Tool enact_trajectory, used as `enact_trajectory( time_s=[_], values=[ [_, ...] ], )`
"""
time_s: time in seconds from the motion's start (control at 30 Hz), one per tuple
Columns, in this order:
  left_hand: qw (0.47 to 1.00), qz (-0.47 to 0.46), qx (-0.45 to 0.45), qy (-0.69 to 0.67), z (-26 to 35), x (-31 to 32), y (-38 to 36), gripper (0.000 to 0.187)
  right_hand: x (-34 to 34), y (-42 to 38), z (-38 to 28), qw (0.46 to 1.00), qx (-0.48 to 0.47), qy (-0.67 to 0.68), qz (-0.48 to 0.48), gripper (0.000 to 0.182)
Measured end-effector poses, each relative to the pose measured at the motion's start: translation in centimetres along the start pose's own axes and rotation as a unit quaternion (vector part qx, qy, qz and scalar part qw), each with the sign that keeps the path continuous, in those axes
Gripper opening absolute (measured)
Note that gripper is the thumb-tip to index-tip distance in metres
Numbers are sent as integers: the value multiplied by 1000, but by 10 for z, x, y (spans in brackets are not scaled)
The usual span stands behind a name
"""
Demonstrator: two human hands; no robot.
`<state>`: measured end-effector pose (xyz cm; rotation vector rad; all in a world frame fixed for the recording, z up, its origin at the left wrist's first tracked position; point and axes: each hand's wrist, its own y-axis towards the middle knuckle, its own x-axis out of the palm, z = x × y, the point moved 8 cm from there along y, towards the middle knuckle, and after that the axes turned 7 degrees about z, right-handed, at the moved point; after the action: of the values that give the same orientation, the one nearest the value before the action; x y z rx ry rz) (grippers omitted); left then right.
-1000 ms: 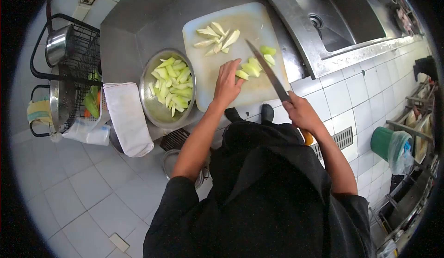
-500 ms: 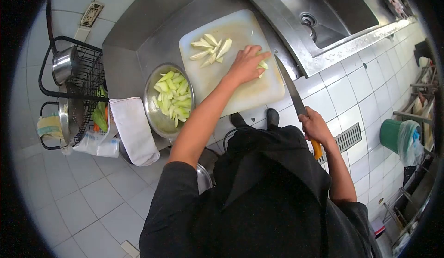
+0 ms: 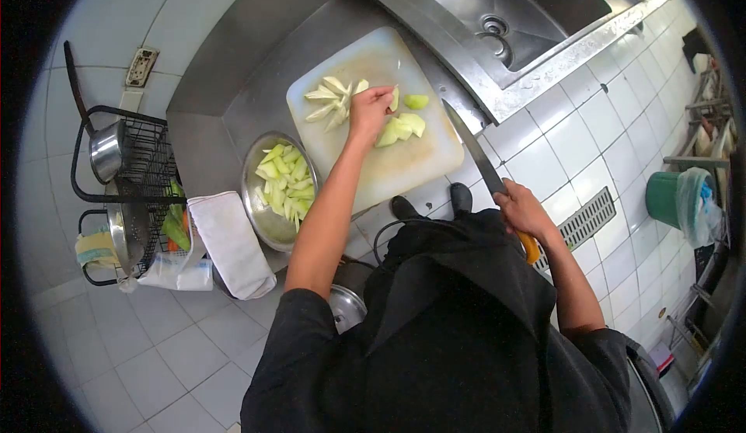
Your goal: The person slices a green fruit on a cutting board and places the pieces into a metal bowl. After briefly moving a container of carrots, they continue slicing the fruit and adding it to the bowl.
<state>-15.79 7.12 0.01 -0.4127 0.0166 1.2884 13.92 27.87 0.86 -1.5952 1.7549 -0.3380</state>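
Note:
My right hand (image 3: 522, 208) is wrapped round the yellow handle of a large knife (image 3: 475, 147), its long blade pointing away beside the cutting board's right edge. Over the white cutting board (image 3: 388, 177), my left hand (image 3: 370, 111) is closed, with a slim piece of pale green vegetable (image 3: 395, 97) at its fingertips. To the right of that hand lie more cut chunks (image 3: 402, 128) and a rounded green end piece (image 3: 416, 101). Pale wedges (image 3: 329, 100) are piled on its left. A metal bowl (image 3: 256, 205) left of the board holds many light green pieces (image 3: 287, 178).
A steel sink (image 3: 536, 21) adjoins the counter at upper right. A folded white cloth (image 3: 231, 239) hangs over the counter's left edge, beside a black wire rack (image 3: 155, 153) with a saucepan (image 3: 107, 152). A green bin (image 3: 662, 198) stands at far right.
My left hand has moved left from the chunks toward the wedge pile, uncovering the chunks and the green end piece. The knife stays in my right hand; the whole view has shifted slightly.

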Motion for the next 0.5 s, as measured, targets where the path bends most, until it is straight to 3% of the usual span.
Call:
enact_trajectory(
  time_s=[0.07,0.23,0.3,0.5],
  values=[
    [973,1,-72,-220,-8,-8,-3,33,-1,0,-4,1000,-1,-2,2,26],
    [836,-23,-127,-534,-21,-35,-11,34,5,7,-12,1000,-10,-2,2,25],
    [782,-48,-127,-608,-18,-44,-19,36,8,6,-14,1000,8,6,-6,25],
    [808,2,-128,-575,-24,-63,-27,42,12,11,-15,1000,-4,6,-17,24]
  ],
)
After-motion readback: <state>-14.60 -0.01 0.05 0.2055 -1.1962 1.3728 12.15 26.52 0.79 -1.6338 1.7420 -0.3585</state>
